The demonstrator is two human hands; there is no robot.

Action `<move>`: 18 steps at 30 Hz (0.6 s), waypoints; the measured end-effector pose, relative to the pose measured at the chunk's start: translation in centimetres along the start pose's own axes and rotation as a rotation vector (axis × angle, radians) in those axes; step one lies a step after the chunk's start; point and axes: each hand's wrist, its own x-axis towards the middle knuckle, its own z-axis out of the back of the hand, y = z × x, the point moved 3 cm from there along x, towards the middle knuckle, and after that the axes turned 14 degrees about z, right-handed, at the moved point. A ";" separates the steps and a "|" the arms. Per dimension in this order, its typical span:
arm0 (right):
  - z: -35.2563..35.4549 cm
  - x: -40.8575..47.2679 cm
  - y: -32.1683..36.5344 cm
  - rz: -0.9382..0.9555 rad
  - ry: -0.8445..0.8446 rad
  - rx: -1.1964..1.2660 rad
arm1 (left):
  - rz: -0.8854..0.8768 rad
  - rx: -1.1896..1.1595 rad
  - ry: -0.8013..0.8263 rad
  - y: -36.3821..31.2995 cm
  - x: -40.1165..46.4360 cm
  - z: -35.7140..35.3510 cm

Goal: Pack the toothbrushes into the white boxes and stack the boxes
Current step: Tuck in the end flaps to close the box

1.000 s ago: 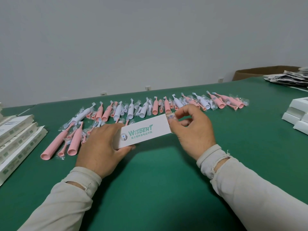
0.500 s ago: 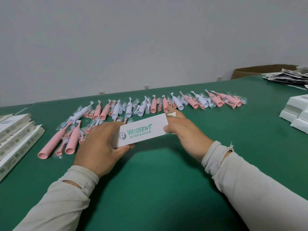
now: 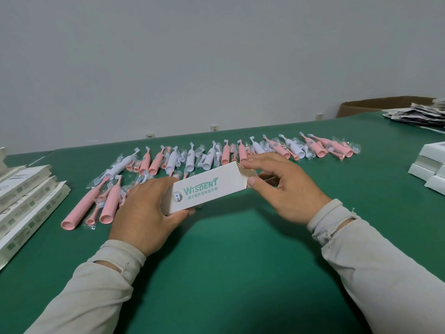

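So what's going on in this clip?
A person is packing toothbrushes at a green table. The left hand grips one end of a white Wisdent box, while the right hand works at the box's other end, thumb and fingers on the end flap. A row of bagged pink and white toothbrushes lies behind the box. Flat boxes are piled at the left, and white boxes are stacked at the right.

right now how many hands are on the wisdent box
2. The left hand grips the left end of the white box; the right hand pinches its right end between thumb and fingers. No other hand is in view.
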 end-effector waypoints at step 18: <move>-1.4 0.1 0.2 -0.092 -0.235 0.198 | 0.034 -0.016 0.020 0.2 0.1 -0.1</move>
